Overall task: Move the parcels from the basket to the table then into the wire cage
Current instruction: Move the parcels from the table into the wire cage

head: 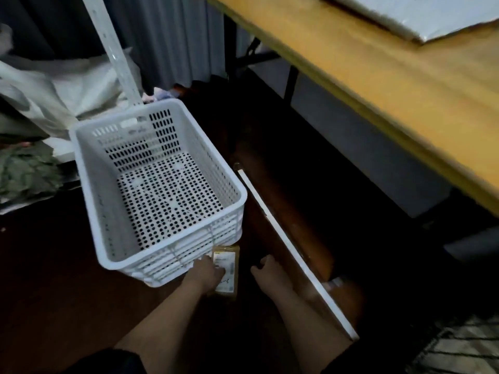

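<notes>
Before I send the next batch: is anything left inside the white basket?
The white basket shows only its bare perforated floor; no parcels inside. One brown parcel lies on the floor outside its near corner, the left hand on it, covering part of it.

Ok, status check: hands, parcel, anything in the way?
Left hand on brown parcel on the floor, grip unclear. Right hand empty beside it. White basket empty. Leaning white board close on the right.

White perforated basket (89, 168); brown parcel (234, 268), white label; yellow table (378, 85).
</notes>
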`<action>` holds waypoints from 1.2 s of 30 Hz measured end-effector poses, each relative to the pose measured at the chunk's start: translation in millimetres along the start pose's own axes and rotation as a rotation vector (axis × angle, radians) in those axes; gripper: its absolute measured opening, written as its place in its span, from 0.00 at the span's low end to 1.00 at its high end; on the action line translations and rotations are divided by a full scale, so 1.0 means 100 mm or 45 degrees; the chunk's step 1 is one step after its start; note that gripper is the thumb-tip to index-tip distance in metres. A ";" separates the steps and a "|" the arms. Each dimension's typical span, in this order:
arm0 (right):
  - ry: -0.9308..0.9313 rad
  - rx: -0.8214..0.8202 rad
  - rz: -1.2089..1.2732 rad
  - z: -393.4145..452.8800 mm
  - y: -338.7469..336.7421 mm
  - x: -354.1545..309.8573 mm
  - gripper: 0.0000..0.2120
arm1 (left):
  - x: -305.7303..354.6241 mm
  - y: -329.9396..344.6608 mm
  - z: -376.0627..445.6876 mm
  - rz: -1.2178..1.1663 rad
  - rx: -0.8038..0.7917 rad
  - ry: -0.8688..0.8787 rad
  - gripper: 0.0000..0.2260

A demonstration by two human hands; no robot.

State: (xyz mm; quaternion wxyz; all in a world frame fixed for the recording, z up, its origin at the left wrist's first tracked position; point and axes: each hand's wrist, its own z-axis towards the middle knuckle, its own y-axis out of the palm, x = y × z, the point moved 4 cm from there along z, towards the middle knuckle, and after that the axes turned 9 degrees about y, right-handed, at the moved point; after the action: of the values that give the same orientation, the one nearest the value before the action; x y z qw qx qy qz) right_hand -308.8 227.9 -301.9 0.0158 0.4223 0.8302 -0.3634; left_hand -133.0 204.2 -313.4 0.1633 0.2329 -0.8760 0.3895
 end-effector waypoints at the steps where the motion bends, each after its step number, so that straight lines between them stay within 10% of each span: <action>1: 0.019 -0.018 0.032 0.22 0.17 0.06 0.25 | -0.11 0.12 0.17 -0.001 -0.011 -0.023 0.22; 8: 0.109 -0.224 0.272 1.40 1.08 0.27 0.36 | -0.96 0.90 1.35 -0.241 0.062 -0.147 0.37; 12: 0.214 -0.357 0.543 1.76 1.41 0.27 0.40 | -1.22 1.13 1.71 -0.514 0.042 -0.229 0.29; 19: 0.276 -0.496 0.675 1.83 1.57 0.19 0.19 | -0.91 1.11 1.53 -0.852 0.032 -0.251 0.20; 36: 0.284 -0.024 0.817 -1.86 -1.22 -0.36 0.26 | 1.42 -1.03 -1.80 -0.682 0.118 0.033 0.19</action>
State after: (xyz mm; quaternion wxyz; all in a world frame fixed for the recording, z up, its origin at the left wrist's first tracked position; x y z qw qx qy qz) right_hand -320.4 271.5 -80.5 0.0422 0.6990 0.6550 -0.2839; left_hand -178.0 240.1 -68.8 0.2609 0.4584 -0.7624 0.3749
